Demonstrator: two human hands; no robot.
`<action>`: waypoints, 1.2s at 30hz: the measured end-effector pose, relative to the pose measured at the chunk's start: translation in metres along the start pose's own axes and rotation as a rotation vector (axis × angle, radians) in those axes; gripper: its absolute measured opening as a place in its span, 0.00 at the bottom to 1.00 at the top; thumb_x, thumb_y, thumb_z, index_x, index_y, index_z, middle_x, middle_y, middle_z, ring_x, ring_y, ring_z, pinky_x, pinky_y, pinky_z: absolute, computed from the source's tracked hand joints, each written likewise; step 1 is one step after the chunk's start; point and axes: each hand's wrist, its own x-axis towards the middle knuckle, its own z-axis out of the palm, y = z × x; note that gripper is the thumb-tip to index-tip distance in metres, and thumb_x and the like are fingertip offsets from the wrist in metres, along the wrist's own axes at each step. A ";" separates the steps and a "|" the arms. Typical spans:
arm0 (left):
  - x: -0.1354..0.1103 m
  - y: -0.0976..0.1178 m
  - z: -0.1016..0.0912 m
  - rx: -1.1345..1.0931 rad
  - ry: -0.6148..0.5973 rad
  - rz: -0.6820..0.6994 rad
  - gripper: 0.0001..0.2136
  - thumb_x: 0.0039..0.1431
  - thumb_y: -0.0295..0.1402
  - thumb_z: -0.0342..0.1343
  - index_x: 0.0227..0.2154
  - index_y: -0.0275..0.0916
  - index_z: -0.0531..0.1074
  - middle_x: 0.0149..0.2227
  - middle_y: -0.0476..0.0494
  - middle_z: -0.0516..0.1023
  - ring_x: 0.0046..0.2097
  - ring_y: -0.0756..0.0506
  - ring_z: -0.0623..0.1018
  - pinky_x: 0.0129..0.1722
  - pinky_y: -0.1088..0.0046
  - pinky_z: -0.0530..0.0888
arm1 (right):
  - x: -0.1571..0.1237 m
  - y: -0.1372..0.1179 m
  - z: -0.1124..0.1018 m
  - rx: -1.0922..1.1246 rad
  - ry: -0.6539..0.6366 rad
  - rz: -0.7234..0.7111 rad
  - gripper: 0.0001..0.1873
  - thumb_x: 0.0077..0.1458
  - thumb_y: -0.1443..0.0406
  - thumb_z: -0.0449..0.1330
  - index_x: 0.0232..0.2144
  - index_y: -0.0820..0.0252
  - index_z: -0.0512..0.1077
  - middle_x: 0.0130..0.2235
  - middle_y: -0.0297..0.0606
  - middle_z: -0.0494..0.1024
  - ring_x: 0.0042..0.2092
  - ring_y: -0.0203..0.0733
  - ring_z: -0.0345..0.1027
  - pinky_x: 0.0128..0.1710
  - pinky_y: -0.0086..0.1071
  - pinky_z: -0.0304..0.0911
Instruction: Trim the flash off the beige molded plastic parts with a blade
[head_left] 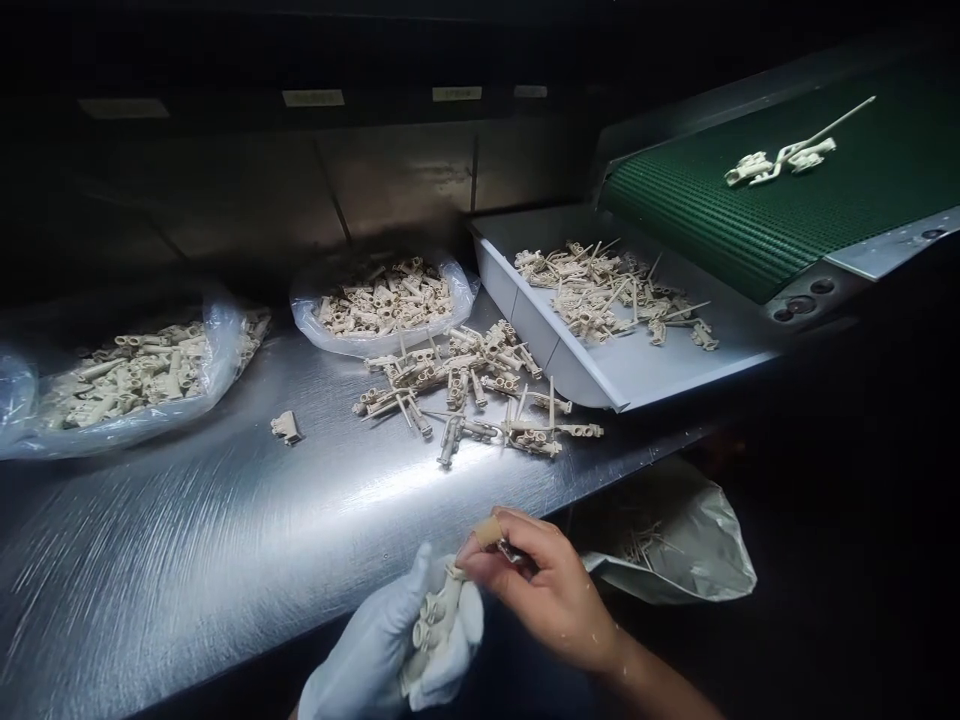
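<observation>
My left hand (pixel 397 640), in a white glove, is closed around a beige moulded plastic part (pixel 435 620) with round openings along its side. At the part's upper end, the bare fingertips of my right hand (pixel 544 580) are pinched close together, with a tan wrap around one finger. A small dark metal tool (pixel 514 552) shows partly inside the right hand; its kind is hidden by the fingers. Beyond my hands, a pile of similar parts (pixel 480 370), some with thin sprue sticks attached, lies on the metal table (pixel 300 540).
Two plastic-lined containers of parts stand at the back: one bag (pixel 217 350) left, another bag (pixel 315 335) in the middle. A single part (pixel 286 428) lies between. Right are a grey tray (pixel 555 365) of sprued parts, a green conveyor (pixel 690 230), and below, a bag of sticks (pixel 720 560).
</observation>
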 end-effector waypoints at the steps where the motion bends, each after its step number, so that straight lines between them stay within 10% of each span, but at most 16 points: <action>1: 0.000 -0.001 0.000 -0.057 -0.045 -0.066 0.31 0.68 0.59 0.44 0.16 0.43 0.67 0.13 0.54 0.58 0.13 0.51 0.58 0.11 0.74 0.60 | -0.001 0.002 0.002 0.009 0.011 -0.006 0.17 0.69 0.55 0.60 0.33 0.59 0.79 0.30 0.35 0.78 0.32 0.36 0.72 0.31 0.26 0.68; 7: 0.003 0.010 0.000 -0.243 0.040 -0.100 0.25 0.58 0.60 0.59 0.23 0.42 0.70 0.22 0.51 0.66 0.22 0.50 0.64 0.23 0.72 0.70 | -0.008 0.006 0.002 -0.159 0.126 -0.043 0.16 0.72 0.57 0.56 0.57 0.52 0.73 0.39 0.37 0.78 0.38 0.39 0.75 0.36 0.28 0.73; 16: 0.005 0.010 0.004 -0.128 0.308 0.178 0.12 0.53 0.40 0.73 0.30 0.39 0.77 0.32 0.50 0.80 0.34 0.48 0.79 0.37 0.74 0.79 | -0.010 0.001 0.005 -0.461 0.159 -0.298 0.20 0.75 0.61 0.52 0.65 0.54 0.70 0.33 0.37 0.75 0.33 0.41 0.69 0.33 0.33 0.69; 36: -0.007 0.005 -0.002 0.036 0.239 0.227 0.11 0.64 0.43 0.63 0.32 0.41 0.79 0.32 0.49 0.80 0.34 0.47 0.79 0.40 0.71 0.79 | -0.009 -0.001 0.008 -0.646 0.127 -0.396 0.18 0.74 0.64 0.55 0.62 0.58 0.71 0.30 0.36 0.76 0.30 0.41 0.68 0.29 0.34 0.63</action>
